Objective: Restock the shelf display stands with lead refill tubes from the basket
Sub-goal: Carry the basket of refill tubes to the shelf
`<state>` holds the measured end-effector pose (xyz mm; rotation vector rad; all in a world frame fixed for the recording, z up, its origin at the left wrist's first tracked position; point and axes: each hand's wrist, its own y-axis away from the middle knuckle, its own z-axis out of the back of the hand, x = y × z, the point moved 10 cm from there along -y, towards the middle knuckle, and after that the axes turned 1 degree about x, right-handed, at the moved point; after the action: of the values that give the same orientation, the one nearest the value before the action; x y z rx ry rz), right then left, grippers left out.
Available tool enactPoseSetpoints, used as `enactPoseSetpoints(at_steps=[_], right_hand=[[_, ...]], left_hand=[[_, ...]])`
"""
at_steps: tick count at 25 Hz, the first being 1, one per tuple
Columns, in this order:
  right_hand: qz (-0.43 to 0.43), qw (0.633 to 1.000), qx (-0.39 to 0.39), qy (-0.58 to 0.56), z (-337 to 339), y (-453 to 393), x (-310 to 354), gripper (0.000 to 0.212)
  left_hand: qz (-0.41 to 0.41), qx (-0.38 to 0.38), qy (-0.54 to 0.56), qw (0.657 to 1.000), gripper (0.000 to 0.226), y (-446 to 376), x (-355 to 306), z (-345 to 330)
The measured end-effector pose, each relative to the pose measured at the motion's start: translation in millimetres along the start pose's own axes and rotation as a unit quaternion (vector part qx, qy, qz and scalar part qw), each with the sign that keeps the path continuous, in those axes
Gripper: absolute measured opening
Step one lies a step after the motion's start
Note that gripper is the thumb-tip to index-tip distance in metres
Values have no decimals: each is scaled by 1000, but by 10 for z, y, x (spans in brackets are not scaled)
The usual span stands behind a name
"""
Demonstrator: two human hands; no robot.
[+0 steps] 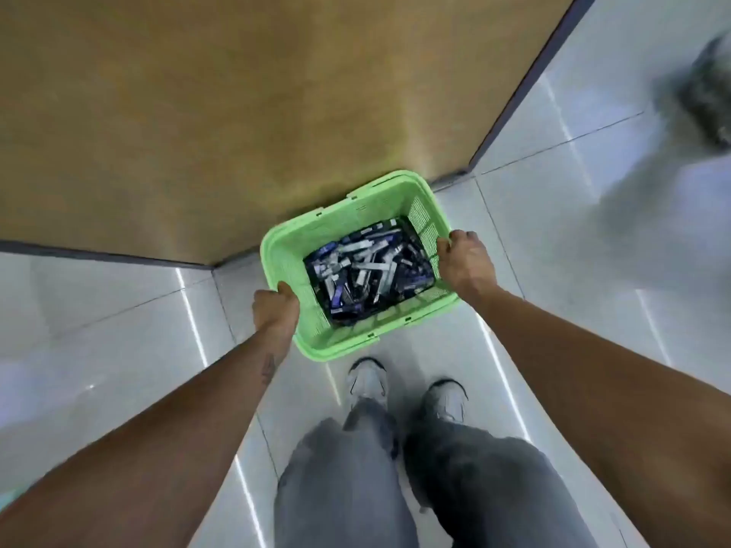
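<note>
A light green plastic basket (336, 227) with perforated walls sits low in front of me, over the tiled floor beside a wooden panel. Its bottom holds a heap of several lead refill tubes (366, 267), dark blue, purple and silver. My left hand (275, 310) grips the basket's left rim, fingers curled over the edge. On the opposite side my right hand (466, 263) grips the right rim the same way. No shelf display stand is in view.
A tall brown wooden panel (197, 112) with a dark base strip fills the upper left, its corner just behind the basket. Glossy white floor tiles (573, 231) spread around. My legs and grey shoes (368, 381) stand just behind the basket. A blurred dark shape (708, 89) lies far right.
</note>
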<state>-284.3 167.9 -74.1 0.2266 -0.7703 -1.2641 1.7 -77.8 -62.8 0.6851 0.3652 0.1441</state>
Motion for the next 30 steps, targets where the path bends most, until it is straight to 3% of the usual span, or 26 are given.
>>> enactPoseSetpoints(at_steps=[7,13,17,22,30], right_hand=[[-18,997,-69,11,-626,-730,-383,49],[-32,996,-81,1,-360,-591,-592,58],[-68,994,-85,-8,295,86,-652,64],[-130,985,-103,-43,1535,1393,-813,62],[-234,933,-249,-110,3507,3175,-1372,67]], left_hand=[[39,-42,44,997,52,-852,502,-644],[-67,-113,-4,991,47,-439,233,-351],[-131,-115,-17,985,43,225,-137,117],[-212,-65,-30,975,42,1497,-742,813],[-436,27,-110,893,43,3446,-2478,1246]])
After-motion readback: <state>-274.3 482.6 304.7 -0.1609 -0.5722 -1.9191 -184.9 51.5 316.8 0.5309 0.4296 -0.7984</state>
